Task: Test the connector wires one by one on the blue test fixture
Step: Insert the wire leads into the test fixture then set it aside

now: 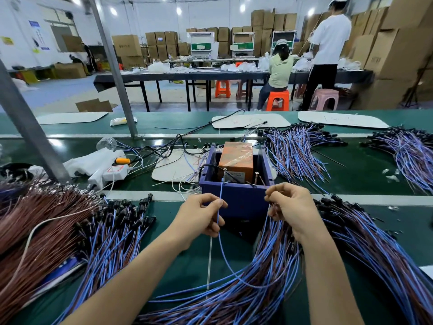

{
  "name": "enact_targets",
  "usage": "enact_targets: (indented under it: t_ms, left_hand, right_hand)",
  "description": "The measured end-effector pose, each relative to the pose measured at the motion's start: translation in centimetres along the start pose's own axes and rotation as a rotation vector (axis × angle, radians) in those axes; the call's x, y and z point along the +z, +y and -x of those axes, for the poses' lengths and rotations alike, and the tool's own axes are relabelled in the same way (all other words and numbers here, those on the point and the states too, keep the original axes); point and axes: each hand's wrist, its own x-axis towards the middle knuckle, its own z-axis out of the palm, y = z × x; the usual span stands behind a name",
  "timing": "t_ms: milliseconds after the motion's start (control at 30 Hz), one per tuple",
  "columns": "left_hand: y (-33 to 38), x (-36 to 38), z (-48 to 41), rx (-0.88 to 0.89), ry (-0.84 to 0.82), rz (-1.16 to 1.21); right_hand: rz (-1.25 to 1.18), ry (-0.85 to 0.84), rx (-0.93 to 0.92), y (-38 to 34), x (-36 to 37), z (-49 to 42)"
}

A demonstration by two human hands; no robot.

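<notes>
Left hand (203, 215) pinches one blue wire (221, 193), held upright with its tip near a screw on the fixture (246, 202), at 12 o'clock of both hands. Right hand (289, 207), fingers curled, apparently grips wire ends of the bundle (269, 266) at its 6 o'clock.
</notes>
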Motion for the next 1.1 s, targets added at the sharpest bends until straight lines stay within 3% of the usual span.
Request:
enact_targets:
  t_ms: [133, 1100]
  left_hand:
    - [-0.4, -0.3, -1.0, 0.003, 0.020, -0.059]
    - [0.8, -0.1, -2.5, 0.092, 0.010, -0.135]
  right_hand:
    - [0.032, 0.051, -0.045, 0.6, 0.0, -0.6]
    - [0.122, -0.043, -0.123, 1.2, 1.1, -0.7]
